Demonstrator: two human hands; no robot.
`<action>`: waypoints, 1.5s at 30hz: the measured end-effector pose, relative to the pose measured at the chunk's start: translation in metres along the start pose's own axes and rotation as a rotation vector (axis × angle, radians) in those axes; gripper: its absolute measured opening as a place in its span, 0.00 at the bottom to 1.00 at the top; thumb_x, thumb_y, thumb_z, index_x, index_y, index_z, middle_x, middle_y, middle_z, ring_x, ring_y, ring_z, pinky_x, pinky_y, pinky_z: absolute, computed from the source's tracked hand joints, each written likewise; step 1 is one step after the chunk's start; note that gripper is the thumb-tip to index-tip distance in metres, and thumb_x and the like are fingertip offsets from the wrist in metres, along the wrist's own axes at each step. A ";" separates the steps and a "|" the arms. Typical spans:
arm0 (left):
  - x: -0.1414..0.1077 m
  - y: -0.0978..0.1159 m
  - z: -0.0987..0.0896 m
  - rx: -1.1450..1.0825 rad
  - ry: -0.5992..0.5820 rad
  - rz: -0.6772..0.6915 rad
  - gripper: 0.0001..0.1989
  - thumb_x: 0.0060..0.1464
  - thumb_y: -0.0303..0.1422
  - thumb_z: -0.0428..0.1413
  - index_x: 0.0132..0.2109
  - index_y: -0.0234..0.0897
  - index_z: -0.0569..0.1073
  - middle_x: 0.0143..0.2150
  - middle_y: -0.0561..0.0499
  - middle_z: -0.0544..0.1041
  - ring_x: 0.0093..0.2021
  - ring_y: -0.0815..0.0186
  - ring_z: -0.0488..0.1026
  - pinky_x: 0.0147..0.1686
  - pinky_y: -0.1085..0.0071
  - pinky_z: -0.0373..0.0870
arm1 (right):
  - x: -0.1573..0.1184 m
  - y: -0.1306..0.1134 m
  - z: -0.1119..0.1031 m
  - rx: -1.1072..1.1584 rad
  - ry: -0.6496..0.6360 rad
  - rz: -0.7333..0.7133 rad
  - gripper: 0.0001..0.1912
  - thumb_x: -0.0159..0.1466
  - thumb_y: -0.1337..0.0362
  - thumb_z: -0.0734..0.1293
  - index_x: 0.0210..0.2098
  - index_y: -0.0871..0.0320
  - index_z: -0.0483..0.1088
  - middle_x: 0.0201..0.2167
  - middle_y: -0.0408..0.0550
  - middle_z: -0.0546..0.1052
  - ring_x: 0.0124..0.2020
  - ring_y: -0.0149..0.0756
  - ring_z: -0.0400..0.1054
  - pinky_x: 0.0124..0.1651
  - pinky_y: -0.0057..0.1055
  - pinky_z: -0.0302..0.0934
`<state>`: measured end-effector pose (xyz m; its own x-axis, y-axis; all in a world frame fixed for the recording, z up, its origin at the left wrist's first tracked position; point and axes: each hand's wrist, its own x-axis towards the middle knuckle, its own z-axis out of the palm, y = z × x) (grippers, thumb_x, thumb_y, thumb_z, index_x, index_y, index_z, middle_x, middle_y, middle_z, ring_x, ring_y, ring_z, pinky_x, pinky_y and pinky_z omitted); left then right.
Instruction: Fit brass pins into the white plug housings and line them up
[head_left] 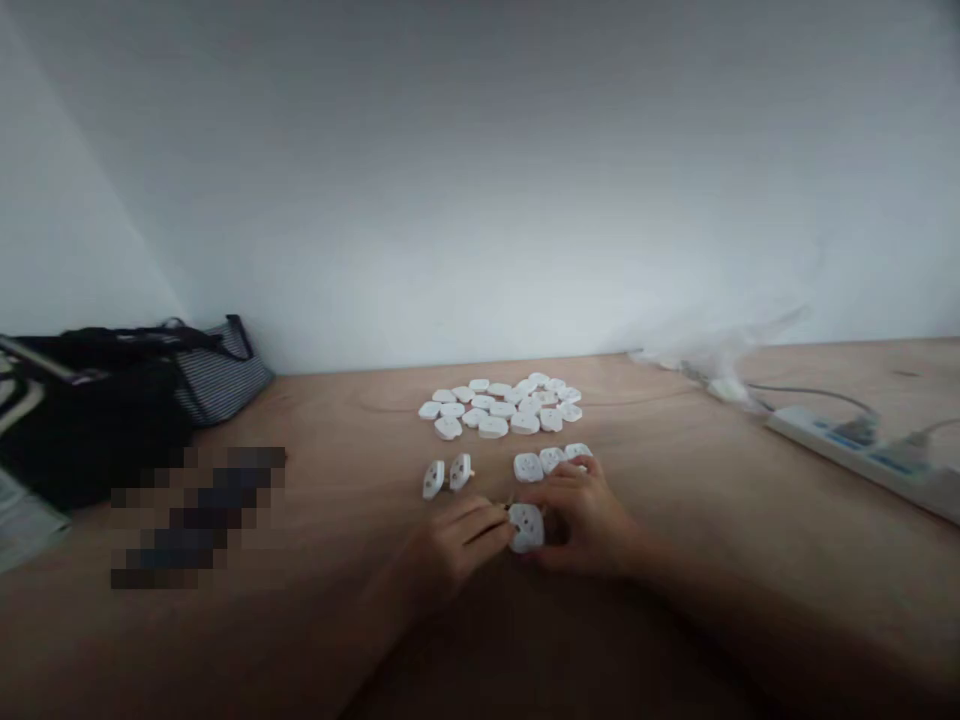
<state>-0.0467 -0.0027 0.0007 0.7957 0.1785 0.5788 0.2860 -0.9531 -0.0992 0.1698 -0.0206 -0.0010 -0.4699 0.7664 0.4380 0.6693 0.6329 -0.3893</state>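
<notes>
A white, rounded-square plug adapter face (pixel 526 528) with small holes is held just above the table near its front. My left hand (pixel 469 540) is closed, its fingertips pinching the left edge. My right hand (pixel 581 515) curves round the right side, thumb below and fingers above. Small brass-coloured bits show by the fingertips, too blurred to make out. Behind my right hand lie three white pieces in a row, one of them this white socket face (pixel 528 467). Two more pieces stand on edge to the left, including a white adapter (pixel 460 471) with a pin showing.
Several loose white pieces (pixel 493 427) lie in a cluster farther back on the wooden table (pixel 337 440). A power strip (pixel 862 450) with cables and a clear plastic bag (pixel 720 355) are on the right. A black bag (pixel 112 410) sits at left, near a pixelated dark object (pixel 206 515).
</notes>
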 end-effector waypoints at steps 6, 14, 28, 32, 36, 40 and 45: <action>-0.001 -0.001 0.003 -0.110 0.094 -0.048 0.11 0.62 0.25 0.45 0.44 0.31 0.72 0.39 0.43 0.76 0.39 0.63 0.73 0.40 0.68 0.73 | -0.001 -0.002 -0.001 0.036 0.004 -0.015 0.19 0.46 0.53 0.72 0.38 0.50 0.73 0.31 0.41 0.77 0.37 0.40 0.66 0.50 0.41 0.44; 0.000 -0.002 0.005 -0.273 0.136 -0.104 0.10 0.59 0.27 0.51 0.47 0.37 0.73 0.42 0.45 0.76 0.42 0.63 0.72 0.40 0.67 0.72 | -0.001 0.002 -0.001 0.040 0.042 0.009 0.18 0.47 0.51 0.71 0.36 0.50 0.74 0.27 0.41 0.76 0.35 0.38 0.66 0.49 0.40 0.46; 0.001 -0.004 -0.008 -0.338 0.014 -0.485 0.08 0.58 0.28 0.50 0.37 0.35 0.74 0.34 0.49 0.73 0.35 0.67 0.70 0.36 0.71 0.69 | -0.003 0.006 -0.002 0.017 0.093 0.022 0.21 0.46 0.51 0.72 0.38 0.51 0.74 0.30 0.44 0.77 0.37 0.40 0.67 0.51 0.43 0.44; -0.005 -0.008 -0.003 -0.297 -0.108 -0.601 0.02 0.51 0.30 0.58 0.33 0.36 0.74 0.30 0.53 0.71 0.27 0.69 0.69 0.27 0.75 0.67 | -0.003 0.010 -0.003 -0.005 0.115 0.031 0.22 0.45 0.51 0.71 0.38 0.52 0.74 0.30 0.45 0.77 0.37 0.42 0.67 0.51 0.43 0.44; -0.007 -0.007 0.010 -0.277 -0.124 -0.618 0.04 0.49 0.29 0.59 0.35 0.37 0.76 0.31 0.52 0.72 0.28 0.68 0.70 0.27 0.75 0.67 | -0.004 0.011 -0.002 -0.014 0.124 0.015 0.22 0.45 0.52 0.72 0.38 0.52 0.74 0.30 0.45 0.77 0.37 0.41 0.67 0.52 0.43 0.44; -0.004 -0.007 0.015 -0.254 -0.090 -0.589 0.05 0.53 0.26 0.55 0.31 0.36 0.75 0.29 0.52 0.72 0.30 0.67 0.70 0.30 0.74 0.67 | -0.004 0.009 -0.002 -0.016 0.111 0.006 0.22 0.46 0.51 0.71 0.39 0.52 0.74 0.30 0.45 0.77 0.38 0.42 0.67 0.52 0.43 0.44; -0.001 -0.005 0.004 -0.228 0.077 -0.574 0.06 0.58 0.26 0.49 0.35 0.36 0.70 0.31 0.52 0.73 0.32 0.67 0.71 0.32 0.72 0.68 | -0.004 0.009 -0.003 0.009 0.080 0.006 0.23 0.46 0.51 0.72 0.40 0.50 0.73 0.31 0.44 0.77 0.38 0.41 0.66 0.51 0.43 0.45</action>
<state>-0.0467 0.0031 -0.0021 0.5051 0.6681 0.5464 0.5290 -0.7398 0.4157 0.1791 -0.0178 -0.0040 -0.4178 0.7592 0.4991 0.6665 0.6294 -0.3994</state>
